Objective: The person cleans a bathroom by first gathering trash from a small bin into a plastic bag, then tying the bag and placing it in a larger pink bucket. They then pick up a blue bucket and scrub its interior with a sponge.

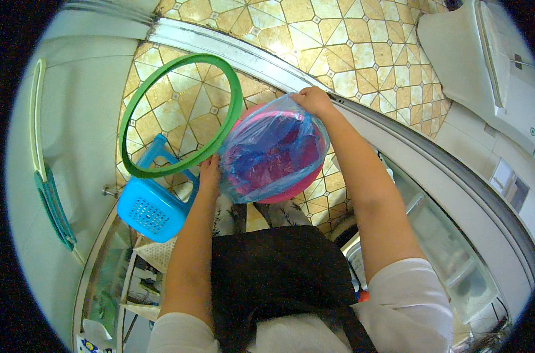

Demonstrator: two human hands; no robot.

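Note:
A round pink bin [279, 196] stands in front of my legs with a thin translucent blue plastic bag [273, 147] spread over its mouth. My right hand [314, 101] pinches the bag's edge at the far right of the bin. At the bin's left side, my left hand [210, 172] is closed around the lower edge of a large green plastic ring [237, 97]. The ring is held up at a tilt, left of the bin. The left fingertips are next to the bag, and whether they also grip it I cannot tell.
A blue plastic stool [152, 209] sits left of my left forearm. A light metal door track [232, 47] crosses the tiled floor [338, 41] beyond the bin. A white appliance [473, 65] stands far right. Shelves [152, 253] are at lower left, a glass-fronted cabinet [450, 235] at right.

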